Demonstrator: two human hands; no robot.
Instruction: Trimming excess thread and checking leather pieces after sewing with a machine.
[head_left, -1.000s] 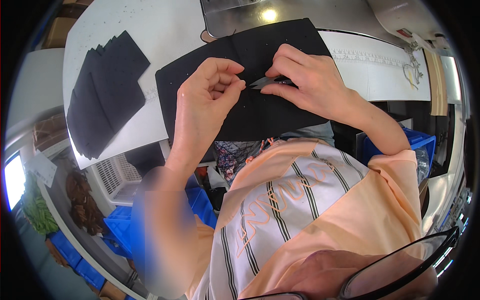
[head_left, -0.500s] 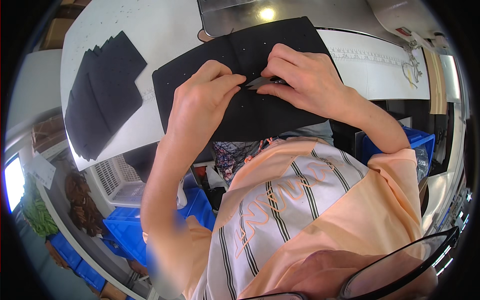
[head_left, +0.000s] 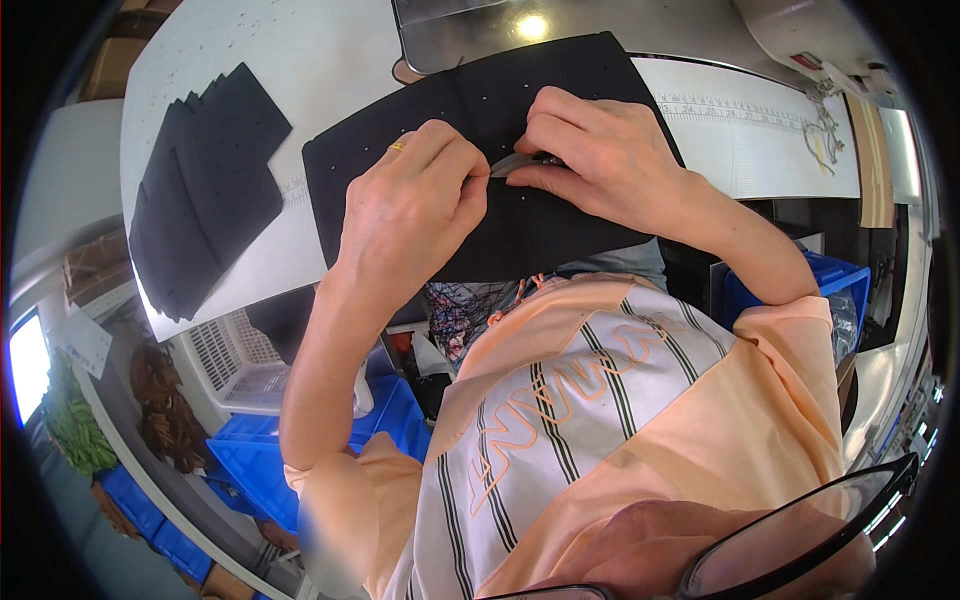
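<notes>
A black fabric piece (head_left: 560, 222) with a scatter of small white dots lies over the table's near edge, a crease running down its middle. My right hand (head_left: 605, 150) is closed around thread snips (head_left: 510, 165), whose metal blades point left just above the cloth. Facing it, my left hand (head_left: 415, 205) has its fingertips pinched close to the blade tips, a yellow ring on one finger. What the left fingers grip is too small or hidden to make out.
Several black fabric pieces (head_left: 205, 195) lie overlapped at the left of the white table (head_left: 290, 60). A metal plate (head_left: 480, 30) is at the back. Printed ruler marks (head_left: 735, 108) run along the right. Below are a white plastic basket (head_left: 235, 355) and blue bins (head_left: 260, 465).
My left hand has turned over, its knuckles now more upward and its fingertips curled in by the blades. The snips' blades appear closer together. The right hand has shifted slightly left.
</notes>
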